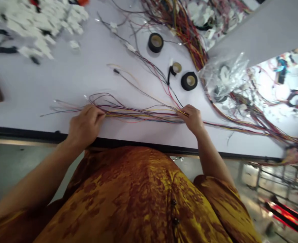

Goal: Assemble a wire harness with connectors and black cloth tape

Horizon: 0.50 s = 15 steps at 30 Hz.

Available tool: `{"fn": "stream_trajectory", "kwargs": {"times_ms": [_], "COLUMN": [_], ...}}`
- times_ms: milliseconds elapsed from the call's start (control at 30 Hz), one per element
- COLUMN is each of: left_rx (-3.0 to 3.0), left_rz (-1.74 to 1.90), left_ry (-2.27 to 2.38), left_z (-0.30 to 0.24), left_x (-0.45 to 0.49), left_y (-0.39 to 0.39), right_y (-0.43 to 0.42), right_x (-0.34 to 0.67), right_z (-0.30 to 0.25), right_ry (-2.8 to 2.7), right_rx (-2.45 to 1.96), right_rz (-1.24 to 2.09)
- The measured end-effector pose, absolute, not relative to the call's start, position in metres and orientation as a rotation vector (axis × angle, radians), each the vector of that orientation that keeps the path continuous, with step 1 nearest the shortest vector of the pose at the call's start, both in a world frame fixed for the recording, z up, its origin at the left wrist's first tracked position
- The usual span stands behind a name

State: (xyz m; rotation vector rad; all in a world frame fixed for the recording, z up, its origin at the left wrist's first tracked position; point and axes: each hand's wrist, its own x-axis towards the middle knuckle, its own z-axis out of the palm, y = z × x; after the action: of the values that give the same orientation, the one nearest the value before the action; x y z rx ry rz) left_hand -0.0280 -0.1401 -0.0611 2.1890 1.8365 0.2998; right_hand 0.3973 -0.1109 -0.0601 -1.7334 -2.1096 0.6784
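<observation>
A bundle of thin coloured wires runs lengthwise along the front of the white table. My left hand is closed around the bundle near its left end, where loose wire tips fan out past the knuckles. Further right, my right hand pinches the same bundle, which continues beyond it to the right. A branch of dark and red wires leaves the bundle near my right hand and reaches up to the left. A grey wire with a small black connector lies between that branch and the bundle.
Rolls of black tape lie behind my right hand, with another roll nearer. White connectors are heaped at the back left. A thick wire harness and a clear plastic bag lie on the right. The black table edge runs before me.
</observation>
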Motion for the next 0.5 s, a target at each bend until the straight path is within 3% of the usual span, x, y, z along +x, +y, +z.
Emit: {"fn": "stream_trajectory", "kwargs": {"times_ms": [500], "left_rx": [2.24], "left_rz": [0.535], "left_ry": [1.96], "left_z": [-0.058], "left_x": [-0.035], "left_y": [-0.113], "right_y": [-0.101], "right_x": [0.378], "right_z": [-0.053], "right_ry": [-2.054], "right_rx": [-1.494], "right_rz": [1.044]}}
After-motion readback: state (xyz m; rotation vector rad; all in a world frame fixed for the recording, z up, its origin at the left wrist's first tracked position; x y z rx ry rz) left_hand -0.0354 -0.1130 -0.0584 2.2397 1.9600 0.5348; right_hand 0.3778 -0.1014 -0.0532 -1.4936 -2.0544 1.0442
